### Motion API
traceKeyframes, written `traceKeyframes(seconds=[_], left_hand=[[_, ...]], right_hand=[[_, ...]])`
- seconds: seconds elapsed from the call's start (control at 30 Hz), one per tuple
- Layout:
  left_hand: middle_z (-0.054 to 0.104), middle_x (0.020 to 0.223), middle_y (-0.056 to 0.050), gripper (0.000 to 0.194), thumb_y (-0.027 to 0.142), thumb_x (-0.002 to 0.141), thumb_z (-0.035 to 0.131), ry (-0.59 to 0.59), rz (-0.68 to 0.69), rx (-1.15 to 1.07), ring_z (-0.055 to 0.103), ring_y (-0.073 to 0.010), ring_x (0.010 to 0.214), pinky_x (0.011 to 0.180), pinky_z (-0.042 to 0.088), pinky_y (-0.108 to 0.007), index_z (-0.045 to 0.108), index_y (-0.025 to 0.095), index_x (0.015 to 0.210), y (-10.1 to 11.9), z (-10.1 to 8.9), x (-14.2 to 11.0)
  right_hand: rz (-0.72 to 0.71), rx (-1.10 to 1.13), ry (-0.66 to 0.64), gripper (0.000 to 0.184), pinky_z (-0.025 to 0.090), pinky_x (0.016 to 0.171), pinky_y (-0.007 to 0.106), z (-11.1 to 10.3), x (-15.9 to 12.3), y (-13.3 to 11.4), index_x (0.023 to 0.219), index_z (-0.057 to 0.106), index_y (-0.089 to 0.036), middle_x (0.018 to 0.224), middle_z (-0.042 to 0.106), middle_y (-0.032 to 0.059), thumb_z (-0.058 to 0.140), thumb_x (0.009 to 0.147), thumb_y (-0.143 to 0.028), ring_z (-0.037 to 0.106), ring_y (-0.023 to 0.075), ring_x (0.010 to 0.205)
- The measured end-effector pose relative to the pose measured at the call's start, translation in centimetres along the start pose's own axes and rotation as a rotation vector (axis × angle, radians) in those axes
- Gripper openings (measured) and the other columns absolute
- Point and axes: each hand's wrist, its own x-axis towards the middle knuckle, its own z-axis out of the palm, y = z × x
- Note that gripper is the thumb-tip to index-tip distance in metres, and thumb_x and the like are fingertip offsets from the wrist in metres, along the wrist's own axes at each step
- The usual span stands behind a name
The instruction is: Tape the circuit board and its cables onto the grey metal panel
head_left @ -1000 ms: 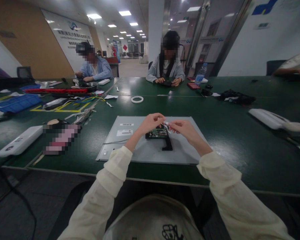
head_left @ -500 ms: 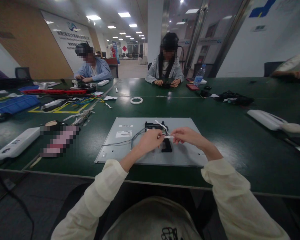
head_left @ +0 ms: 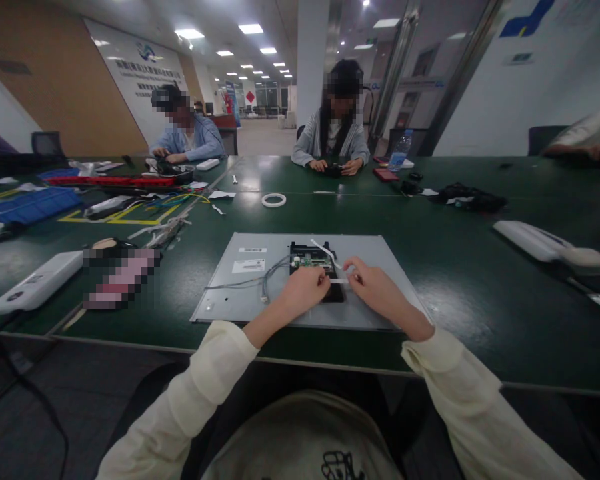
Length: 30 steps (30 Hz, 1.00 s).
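Note:
A short white strip (head_left: 338, 281), perhaps tape, is stretched between my two hands. The fingers of my left hand (head_left: 305, 288) pinch its left end. At the other end my right hand (head_left: 373, 285) grips it between curled fingers. Below them lies a flat grey metal panel (head_left: 240, 300) with a black frame (head_left: 336, 293) at its middle. Part of a green circuit board (head_left: 307, 260) shows in the frame, above my left hand. A white flat cable (head_left: 324, 249) slants over the frame. Grey wires (head_left: 240, 283) with a small connector run leftward across the panel. My hands hide part of the frame.
A roll of white tape (head_left: 273, 200) lies beyond the panel. To the left are a white power bank (head_left: 37, 283), a pink blurred item (head_left: 123, 280) and a blue tray (head_left: 35, 205). A white device (head_left: 527, 240) lies right. Two people sit across the green table (head_left: 460, 267).
Both hands have moved slightly down toward the panel with the white strip. More of the green circuit board and the wire connector now shows.

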Motion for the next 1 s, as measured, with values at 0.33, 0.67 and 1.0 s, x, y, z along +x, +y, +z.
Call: traceKeyframes(seconds=[0.33, 0.67, 1.0], left_hand=[[0.066, 0.077, -0.008, 0.026, 0.028, 0.085, 0.041, -0.048, -0.02, 0.19, 0.062, -0.0196, 0.074, 0.064, 0.045, -0.028, 0.063, 0.016, 0.08, 0.2, 0.4, -0.2], [0.067, 0.079, -0.01, 0.031, 0.034, 0.085, 0.041, -0.078, -0.061, 0.295, 0.064, -0.0229, 0.079, 0.068, 0.049, -0.032, 0.066, 0.015, 0.082, 0.0, 0.0, -0.3], [0.067, 0.082, -0.011, 0.032, 0.032, 0.087, 0.039, -0.076, -0.086, 0.358, 0.064, -0.0212, 0.08, 0.069, 0.049, -0.029, 0.066, 0.014, 0.087, -0.4, -0.3, -1.0]], right_hand=[[0.002, -0.263, -0.027, 0.018, 0.021, 0.05, 0.023, 1.1, 0.0, -0.2, 0.105, 0.047, -0.021, 0.062, 0.057, -0.0016, 0.043, 0.088, -0.026, 0.054, 0.0153, 0.058], [0.15, -0.548, -0.03, 0.024, 0.019, 0.05, 0.026, 0.4, -0.4, -0.8, 0.108, 0.045, -0.022, 0.069, 0.062, 0.002, 0.045, 0.089, -0.037, 0.061, 0.0215, 0.067], [0.184, -0.572, -0.056, 0.022, 0.021, 0.051, 0.026, -0.2, -0.9, -0.5, 0.112, 0.044, -0.021, 0.075, 0.063, 0.0034, 0.041, 0.091, -0.026, 0.062, 0.0209, 0.071]])
